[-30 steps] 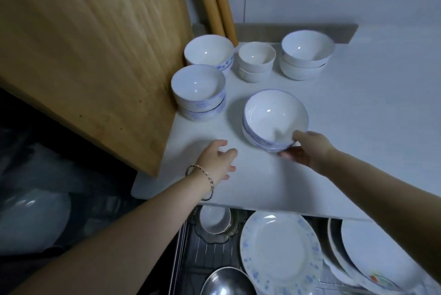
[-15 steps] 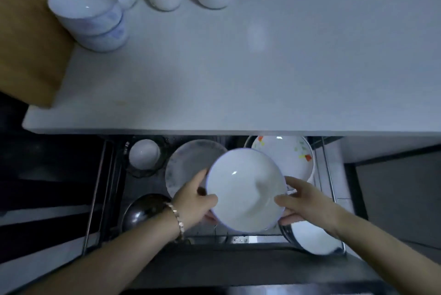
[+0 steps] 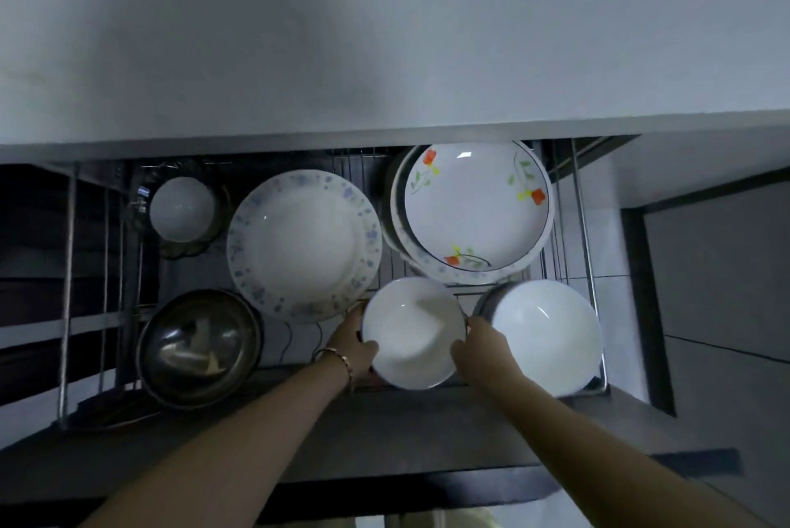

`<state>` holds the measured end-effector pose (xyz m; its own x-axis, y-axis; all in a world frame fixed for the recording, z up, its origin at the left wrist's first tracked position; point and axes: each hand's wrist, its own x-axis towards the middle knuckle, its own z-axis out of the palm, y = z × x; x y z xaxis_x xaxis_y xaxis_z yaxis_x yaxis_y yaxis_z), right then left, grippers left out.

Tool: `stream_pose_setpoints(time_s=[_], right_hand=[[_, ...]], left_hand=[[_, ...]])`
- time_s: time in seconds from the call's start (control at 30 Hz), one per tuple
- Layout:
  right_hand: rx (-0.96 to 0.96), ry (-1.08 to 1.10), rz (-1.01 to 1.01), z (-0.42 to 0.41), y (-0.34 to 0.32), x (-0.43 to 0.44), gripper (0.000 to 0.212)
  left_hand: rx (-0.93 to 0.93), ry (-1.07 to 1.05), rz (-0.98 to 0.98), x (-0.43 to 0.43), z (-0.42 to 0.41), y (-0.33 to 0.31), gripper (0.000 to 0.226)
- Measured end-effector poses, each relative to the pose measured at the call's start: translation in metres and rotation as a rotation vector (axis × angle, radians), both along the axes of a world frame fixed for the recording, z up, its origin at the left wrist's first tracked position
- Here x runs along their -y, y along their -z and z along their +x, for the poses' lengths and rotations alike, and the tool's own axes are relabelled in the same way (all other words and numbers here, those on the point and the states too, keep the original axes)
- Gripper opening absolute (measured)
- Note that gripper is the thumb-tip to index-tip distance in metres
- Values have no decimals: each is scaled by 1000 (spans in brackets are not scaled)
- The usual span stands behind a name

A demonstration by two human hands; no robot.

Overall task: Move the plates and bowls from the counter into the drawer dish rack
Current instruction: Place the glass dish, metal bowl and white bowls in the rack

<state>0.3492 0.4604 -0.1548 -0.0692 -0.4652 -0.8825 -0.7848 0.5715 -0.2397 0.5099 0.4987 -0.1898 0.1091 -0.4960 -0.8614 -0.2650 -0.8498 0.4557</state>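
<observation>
Counter: the white top fills the upper part of the view. The bowl that stood on it a second ago, with the right hand at its rim, has left it.
Drawer dish rack: pulled out below the counter edge. It holds a blue-flowered plate, an orange-flowered plate, a large white bowl, a steel bowl and a small white bowl.
Carried bowl: now low in the front row, in the gap between the blue-flowered plate and the large white bowl. Half a second ago it was higher over the drawer. We cannot tell whether it already rests on the wires.
Meaning for the task: we judge this bowl's transfer nearly complete, with only the release outstanding.
Left hand: arm reaches in from the lower left, and the fingers are curled round the bowl's left side.
Right hand: arm comes from the lower right. The fingers grip the bowl's right rim, just beside the large white bowl.
Bracelet: on the left wrist.
</observation>
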Motion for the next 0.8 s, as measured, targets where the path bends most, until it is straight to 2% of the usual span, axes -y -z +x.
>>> stream_pose_setpoints(time_s=[0.07,0.17,0.27,0.47,0.8], right_hand=[[-12,-62,-11,-2,4,1,38],[-3,-121,-17,-9,5,4,41],[15,-150,-27,-15,3,7,42],[69,-136,-42,-15,1,15,39],[110,-55,-94,-6,0,27,35]], left_hand=[[1,-23,1,0,-2,6,84],[-10,-26,40,-1,-5,16,70],[-18,2,48,1,-6,23,68],[-55,104,92,4,-3,21,72],[-63,70,57,-3,-8,30,72]])
